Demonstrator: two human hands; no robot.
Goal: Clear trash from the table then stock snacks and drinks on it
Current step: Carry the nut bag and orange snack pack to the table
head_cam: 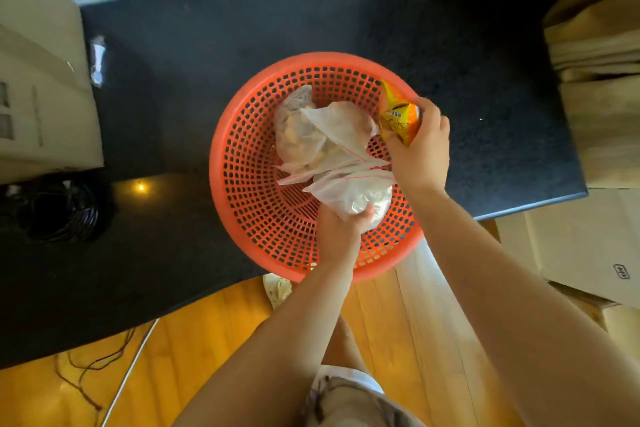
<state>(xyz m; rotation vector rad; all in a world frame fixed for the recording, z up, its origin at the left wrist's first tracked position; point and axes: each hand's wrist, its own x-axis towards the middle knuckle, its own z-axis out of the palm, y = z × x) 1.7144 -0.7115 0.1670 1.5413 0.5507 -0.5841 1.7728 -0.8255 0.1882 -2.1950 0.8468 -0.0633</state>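
Two hands busy, both over the orange basket (pixel 242 163) that sits on the dark table (pixel 207 45), its near rim hanging past the table edge above the wood floor.

Left hand (pixel 341 230): grip closed around the bottom of a clear zip bag (pixel 356 194) with pale lumpy contents, low in the near side of the basket. Right hand (pixel 420 139): grip closed on a small orange-yellow snack packet (pixel 398 114), held at the right rim, just above the mesh.

Also in the basket: a second clear zip bag (pixel 332 135) lying across the middle, and a third bag (pixel 298 104), cloudier, behind it. Contents of those are hard to make out.

Handling notes, my judgement:
- Zip bags are thin film, soft, slippery, no stiffness at all. Load shifts inside when lifted. Best hold is under the bulk, cupped, or pinched right at the red zip strip. Grabbing a loose corner risks the seal popping or the bag sliding out.
- Contents look light but crushable. Don't squeeze.
- Snack packet is light, crinkly, air-filled. Hold by the crimped end or lightly round the body; hard squeeze bursts it.
- Basket is rigid plastic but overhangs the edge, so pressing down on the near rim could tip it. Lift straight up.

Stray clear wrapper (pixel 97 59) sits at the table's far left, well apart from the basket. Probably trash, can't confirm.
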